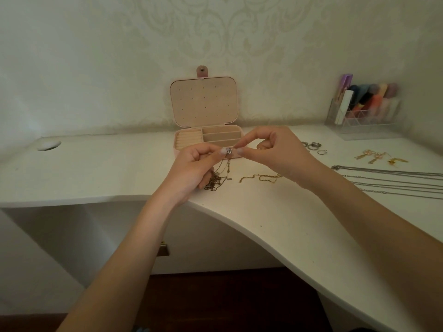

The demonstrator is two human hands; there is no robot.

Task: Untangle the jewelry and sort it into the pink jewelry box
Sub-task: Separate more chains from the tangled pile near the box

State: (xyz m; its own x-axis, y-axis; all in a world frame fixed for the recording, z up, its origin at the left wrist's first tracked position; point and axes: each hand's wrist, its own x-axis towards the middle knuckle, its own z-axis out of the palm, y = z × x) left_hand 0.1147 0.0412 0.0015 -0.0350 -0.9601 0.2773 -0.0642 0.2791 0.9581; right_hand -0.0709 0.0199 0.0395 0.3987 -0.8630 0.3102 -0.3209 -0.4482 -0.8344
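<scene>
Head view: silver chains lie right of the open pink jewelry box; left hand and right hand pinch a small sparkly bead.

The small sparkling piece pinched between the two grips is too small to tell what it is, and both sets of fingertips cover its sides. Below the left grip, the tangle of dark chains is partly hidden behind the palm, so its strands cannot be counted. The front edge of the pink jewelry box is covered by both grips. Right of the right grip, the silver chains run off the picture's right edge. The rings and gold earrings there are too small to make out. Far right, the items in the clear organizer are blurred.
</scene>
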